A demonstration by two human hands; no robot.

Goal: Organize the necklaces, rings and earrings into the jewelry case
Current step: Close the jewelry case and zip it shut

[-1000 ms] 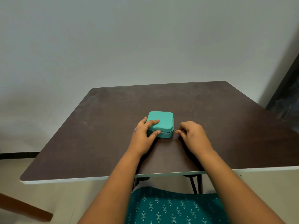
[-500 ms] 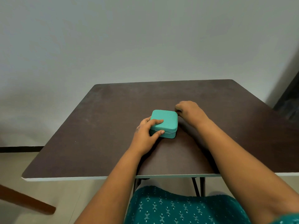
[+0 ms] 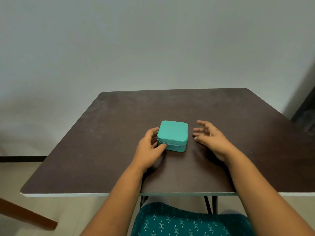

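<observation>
A small teal jewelry case (image 3: 172, 133) with rounded corners lies shut in the middle of the dark brown table (image 3: 102, 150), its zipper line running round the side. My left hand (image 3: 148, 150) cups the case's near left corner, thumb pressed on the front by the zipper and fingers along the left side. My right hand (image 3: 211, 138) hovers just right of the case with its fingers spread, not touching it and holding nothing. No necklaces, rings or earrings show anywhere.
The table's white near edge (image 3: 68, 195) runs across in front of my lap. A brown wooden bar (image 3: 25, 217) slants over the floor at lower left. A dark object (image 3: 305, 113) stands beyond the table's right corner, against the plain wall.
My right hand went from the case's front right corner round to its back, then drew away to the right and opened. My left fingers slid off the lid to the case's left side.
</observation>
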